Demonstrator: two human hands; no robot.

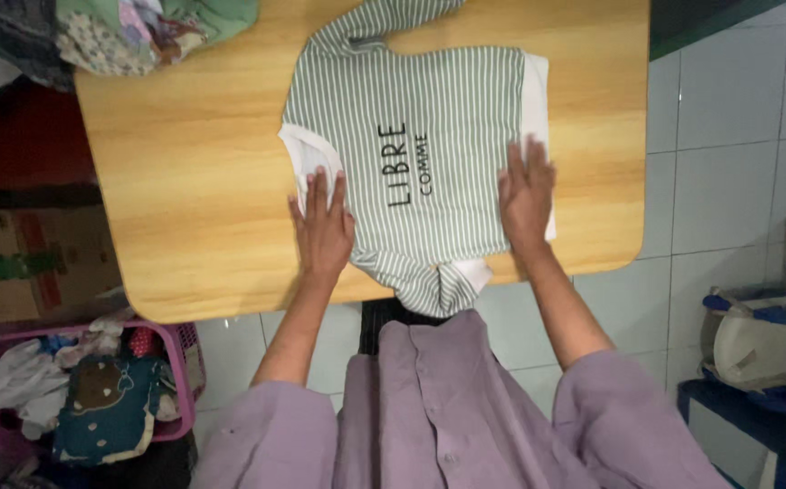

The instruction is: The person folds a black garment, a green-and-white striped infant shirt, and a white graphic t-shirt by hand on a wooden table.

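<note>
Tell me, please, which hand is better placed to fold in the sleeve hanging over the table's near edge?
Probably the left hand: it lies flat on the striped shirt near the collar end, closer to the hanging sleeve. The right hand presses the hem end.

Wooden table (185, 181) on white tiled floor (728, 136).

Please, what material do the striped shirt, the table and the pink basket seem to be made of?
Striped shirt: soft knit fabric, probably cotton; it lies limp under both flat hands.
Table: wood or wood-look laminate; grain shows, slight sheen.
Pink basket: likely moulded plastic; smooth, even-coloured rim.
</note>
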